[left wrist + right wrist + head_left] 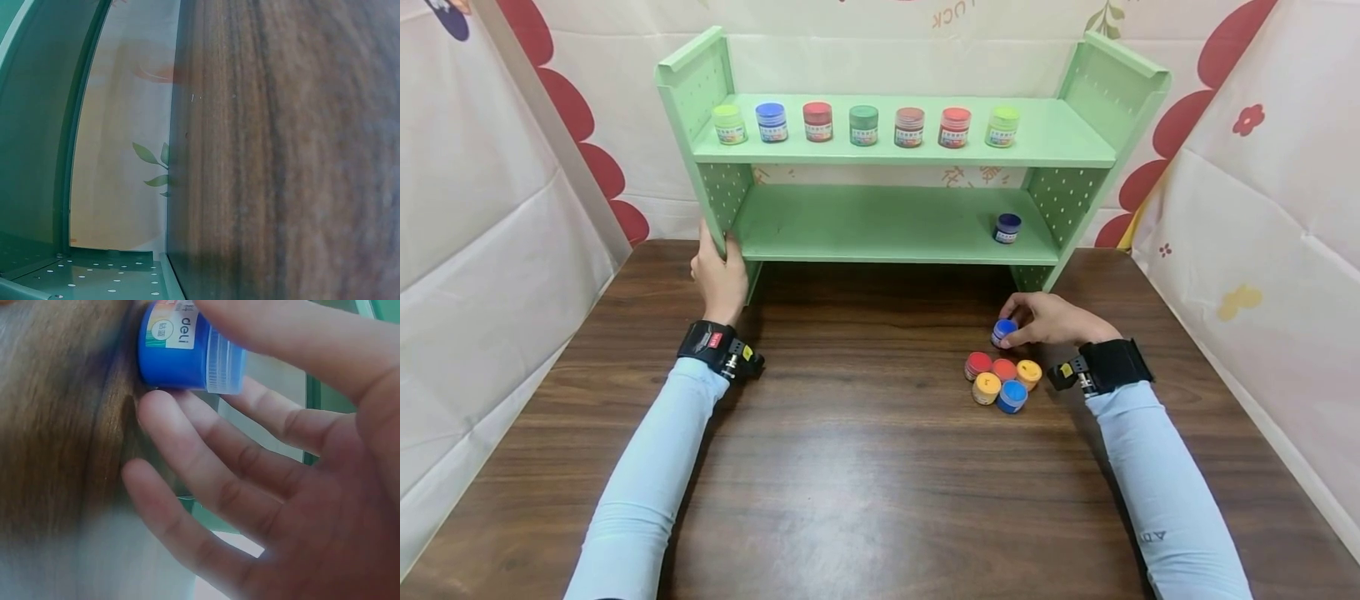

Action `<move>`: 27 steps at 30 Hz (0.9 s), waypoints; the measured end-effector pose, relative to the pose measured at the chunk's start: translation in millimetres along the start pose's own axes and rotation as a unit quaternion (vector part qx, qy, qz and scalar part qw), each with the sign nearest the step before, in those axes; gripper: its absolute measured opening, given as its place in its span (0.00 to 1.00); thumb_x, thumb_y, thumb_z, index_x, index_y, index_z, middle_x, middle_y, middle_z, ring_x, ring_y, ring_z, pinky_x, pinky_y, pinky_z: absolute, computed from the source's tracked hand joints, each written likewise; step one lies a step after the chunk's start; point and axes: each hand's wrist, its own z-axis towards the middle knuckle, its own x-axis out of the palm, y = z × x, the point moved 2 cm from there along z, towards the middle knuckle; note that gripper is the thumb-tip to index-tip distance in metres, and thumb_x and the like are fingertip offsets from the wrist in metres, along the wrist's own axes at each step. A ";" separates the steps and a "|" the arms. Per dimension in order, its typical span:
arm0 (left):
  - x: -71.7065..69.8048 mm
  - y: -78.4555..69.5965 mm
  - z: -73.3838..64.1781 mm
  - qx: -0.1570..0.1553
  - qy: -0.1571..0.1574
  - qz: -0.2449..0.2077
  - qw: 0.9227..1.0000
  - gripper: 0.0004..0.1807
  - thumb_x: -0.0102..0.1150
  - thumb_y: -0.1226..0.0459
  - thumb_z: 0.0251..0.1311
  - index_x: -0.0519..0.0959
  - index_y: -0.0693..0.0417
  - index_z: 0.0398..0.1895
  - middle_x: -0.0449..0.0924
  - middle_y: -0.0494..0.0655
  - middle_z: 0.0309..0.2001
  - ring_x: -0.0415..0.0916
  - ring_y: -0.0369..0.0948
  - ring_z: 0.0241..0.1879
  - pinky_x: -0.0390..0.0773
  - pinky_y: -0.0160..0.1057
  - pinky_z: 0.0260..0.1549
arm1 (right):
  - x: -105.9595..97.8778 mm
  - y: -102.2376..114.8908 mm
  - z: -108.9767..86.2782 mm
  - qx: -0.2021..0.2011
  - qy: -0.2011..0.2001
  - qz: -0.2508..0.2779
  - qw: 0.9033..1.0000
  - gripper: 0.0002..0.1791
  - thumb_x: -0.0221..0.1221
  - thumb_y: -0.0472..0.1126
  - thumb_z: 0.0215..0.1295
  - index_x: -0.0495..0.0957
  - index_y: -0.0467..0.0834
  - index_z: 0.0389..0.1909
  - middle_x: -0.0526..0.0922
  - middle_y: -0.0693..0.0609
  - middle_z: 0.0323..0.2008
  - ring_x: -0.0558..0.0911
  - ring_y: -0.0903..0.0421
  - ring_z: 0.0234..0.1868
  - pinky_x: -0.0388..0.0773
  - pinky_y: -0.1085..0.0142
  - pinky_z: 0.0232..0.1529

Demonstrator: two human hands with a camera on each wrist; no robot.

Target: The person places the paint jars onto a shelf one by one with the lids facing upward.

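R hand (pixel 1048 321) on blue deli paint jar (pixel 1003 332)

Pinches it, thumb vs. fingers, at or just above tabletop (pixel 850 417) (can't tell), btwn 5-jar cluster (pixel 1003 369) & green 2-tier shelf unit (pixel 880 221). L hand (pixel 720 279) grips unit's L side. Upper tier: 7 jars (pixel 863 126); lower: dk-blue jar (pixel 1007 228).

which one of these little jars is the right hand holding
The blue jar pinched by the right hand, between the green shelf unit and the five-jar cluster. The cluster's lighter blue jar has no hand on it.
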 end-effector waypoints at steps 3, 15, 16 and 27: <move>0.5 0.3 0.3 0.001 -0.001 0.001 1.000 0.25 0.50 0.54 0.75 0.70 0.38 0.74 0.84 0.56 0.60 0.83 0.58 0.57 0.75 0.61 0.54 | -0.1 -0.9 -0.6 0.002 0.005 0.013 1.000 0.22 0.68 0.45 0.67 0.76 0.37 0.55 0.84 0.42 0.42 0.82 0.51 0.39 0.80 0.61 0.41; 1.3 0.4 -0.1 0.003 -0.006 0.003 1.000 0.26 0.50 0.54 0.75 0.70 0.38 0.74 0.85 0.59 0.58 0.84 0.60 0.54 0.75 0.61 0.52 | -0.8 -2.6 -1.2 -0.011 0.020 0.050 0.998 0.22 0.61 0.40 0.74 0.74 0.31 0.62 0.83 0.39 0.42 0.82 0.50 0.39 0.83 0.59 0.41; 1.5 0.2 -0.1 0.005 -0.007 0.001 1.000 0.26 0.50 0.54 0.75 0.70 0.38 0.74 0.85 0.59 0.58 0.84 0.60 0.54 0.75 0.61 0.52 | -1.1 -2.6 -1.3 -0.013 0.019 0.047 0.999 0.22 0.61 0.39 0.74 0.74 0.31 0.62 0.83 0.40 0.41 0.81 0.50 0.39 0.82 0.59 0.40; 1.7 0.2 -0.5 0.007 -0.009 -0.003 1.000 0.25 0.50 0.54 0.74 0.71 0.38 0.73 0.86 0.59 0.56 0.84 0.59 0.53 0.75 0.61 0.53 | -12.5 12.2 -8.9 -0.060 -0.039 -0.006 0.997 0.21 0.64 0.41 0.72 0.79 0.40 0.62 0.85 0.44 0.47 0.80 0.53 0.40 0.78 0.66 0.40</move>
